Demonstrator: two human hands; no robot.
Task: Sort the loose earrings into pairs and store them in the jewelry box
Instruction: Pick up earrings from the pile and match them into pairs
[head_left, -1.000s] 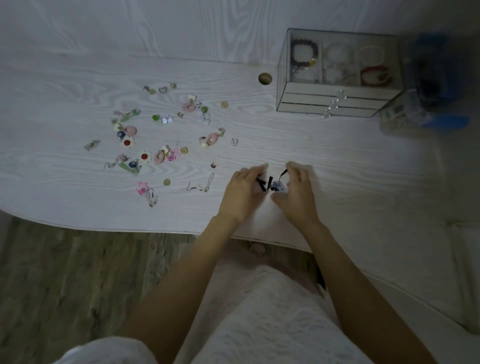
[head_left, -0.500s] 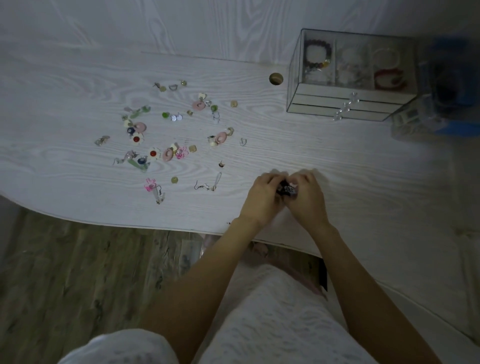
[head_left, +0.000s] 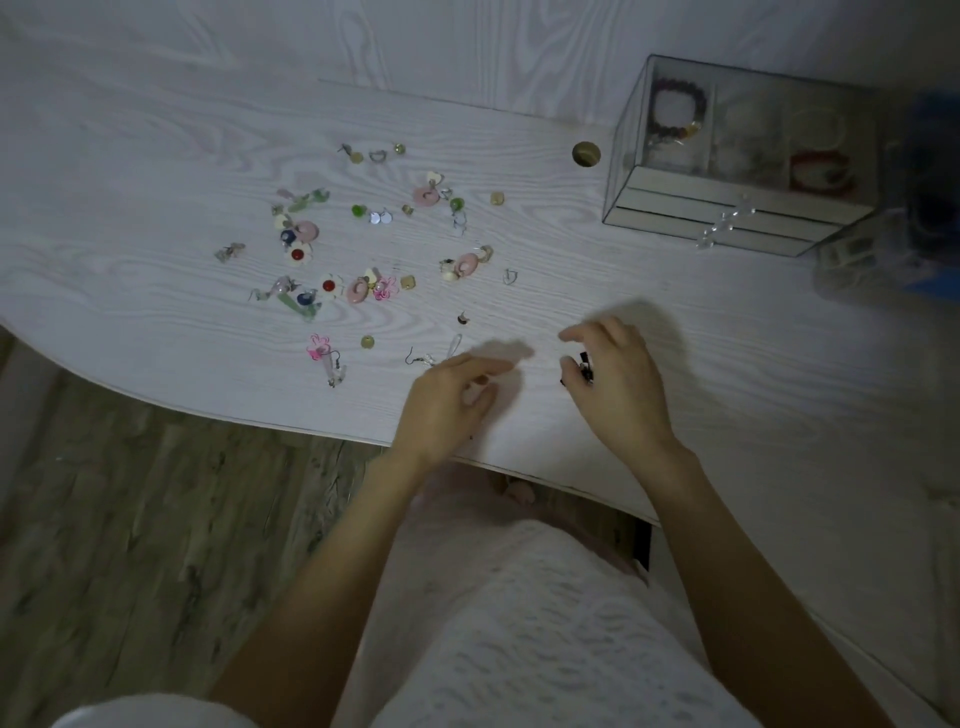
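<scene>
Fingers of the right hand (head_left: 618, 384) are curled loosely around small dark earrings (head_left: 583, 366), which show at the inner edge of the palm; the forefinger is extended and free. Whether both pieces of a pair are held cannot be confirmed, as the hand covers most of them. Fingers of the left hand (head_left: 447, 400) are spread and relaxed, holding nothing, hovering just above the desk (head_left: 156, 156) near its front edge.

Head view, findings: the jewelry box (head_left: 737, 156) stands at the far right of the desk, its drawers shut and its glass top showing bracelets inside. It lies ahead and to the right of the right hand, well apart from it, with its long side running roughly left to right. The right hand is plainly the nearer of the two. The loose earrings (head_left: 363, 249) are scattered to the left of both hands; the left hand is nearer to them, and a thin hooked earring (head_left: 431, 356) lies just beside its fingertips.

Assessment: the held earrings appear ready for storage. The coming move likely turns on carrying them forward and rightward to the box, where a drawer must first be opened.
</scene>
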